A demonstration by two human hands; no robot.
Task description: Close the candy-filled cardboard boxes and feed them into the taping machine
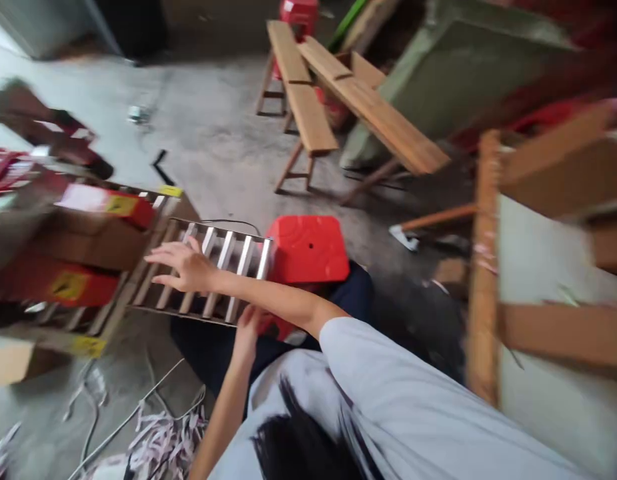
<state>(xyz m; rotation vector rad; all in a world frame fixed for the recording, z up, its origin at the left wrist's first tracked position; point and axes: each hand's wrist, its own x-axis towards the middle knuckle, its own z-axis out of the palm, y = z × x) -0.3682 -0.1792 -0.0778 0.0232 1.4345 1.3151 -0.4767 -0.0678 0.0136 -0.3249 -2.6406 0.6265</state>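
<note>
A flat cardboard tray (223, 267) with several pale slats side by side lies tilted in front of me, next to a red plastic stool (308, 248). My right hand (186, 267) reaches across and rests flat on the slats with fingers spread. My left hand (248, 327) is curled at the tray's near edge and seems to grip it, partly hidden under my right forearm. My white sleeve and dark hair fill the bottom of the view.
Red boxes with yellow labels (106, 203) and brown cartons (88, 240) are stacked at the left. Wooden benches (308, 113) stand on the concrete floor behind. A wooden frame (486, 267) rises at the right. Paper strips (163, 440) and wire lie by my left arm.
</note>
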